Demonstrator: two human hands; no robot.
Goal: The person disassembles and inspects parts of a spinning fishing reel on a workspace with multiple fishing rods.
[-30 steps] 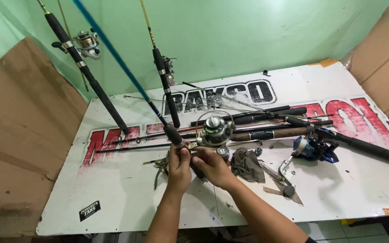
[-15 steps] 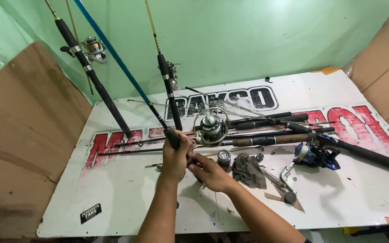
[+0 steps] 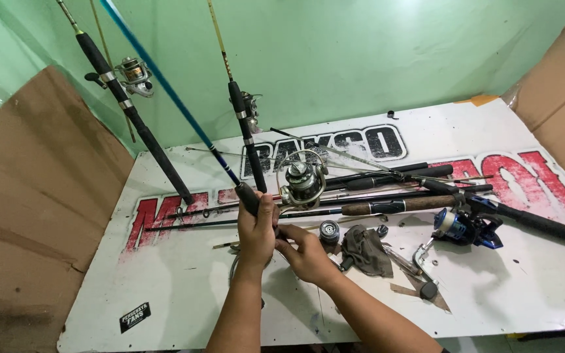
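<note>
Fingers of the left hand [image 3: 256,230] wrap tightly around the black grip of a blue fishing rod [image 3: 165,88], which rises steeply up and to the left from the fist, its butt low over the white signboard table [image 3: 184,307]. Curled fingers of the right hand [image 3: 305,252] close just beside the left hand at the rod's lower end, pinching something small there; what it is cannot be told. A silver spinning reel [image 3: 302,183] sits just above and to the right of both hands, near the rod's handle, though whether it is mounted on this rod is unclear. By the look of it, the step in hand is work at the reel seat or butt, with one hand steadying and the other fitting or turning. That work seems to need a firm left grip and a fine twist from the right fingertips. Nearby lie a small spool [image 3: 329,231], a grey rag [image 3: 369,250], a blue spinning reel [image 3: 460,225] and several dark rods [image 3: 393,180]. Two more rods with reels [image 3: 132,73] lean against the green wall [image 3: 361,59].
</note>
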